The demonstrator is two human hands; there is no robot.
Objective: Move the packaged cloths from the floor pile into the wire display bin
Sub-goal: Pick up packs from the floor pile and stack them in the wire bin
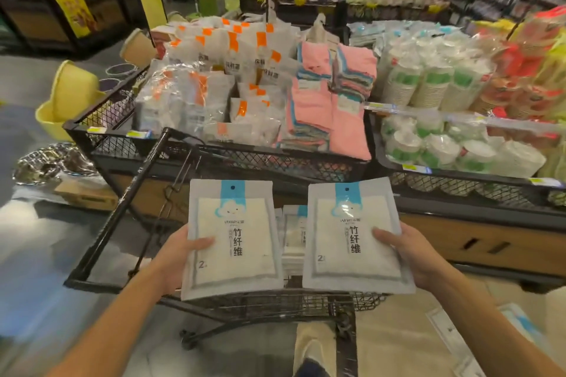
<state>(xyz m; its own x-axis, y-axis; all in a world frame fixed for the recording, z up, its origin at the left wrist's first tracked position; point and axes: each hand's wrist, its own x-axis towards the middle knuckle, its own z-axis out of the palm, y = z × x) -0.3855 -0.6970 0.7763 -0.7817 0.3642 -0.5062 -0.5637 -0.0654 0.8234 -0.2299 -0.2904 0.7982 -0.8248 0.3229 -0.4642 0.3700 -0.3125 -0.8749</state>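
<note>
I hold two flat white cloth packs with blue cloud labels, one in each hand. My left hand (180, 257) grips the left pack (232, 239) by its left edge, thumb on the front. My right hand (410, 251) grips the right pack (352, 242) by its right edge, thumb on top. Both packs hover above a black cart (128, 202), where more of the same packs (294, 236) lie stacked between them. The wire display bin (245, 159) stands just beyond, filled with white orange-tagged packs (214, 70) and pink folded cloths (324, 101).
A second wire bin (459, 184) on the right holds stacked paper cups and bowls. Yellow tubs (70, 95) stand at the left of the bin, with crumpled plastic wrap (52, 162) on the floor. More packs (517, 327) lie on the floor at lower right. My leg (312, 346) shows below.
</note>
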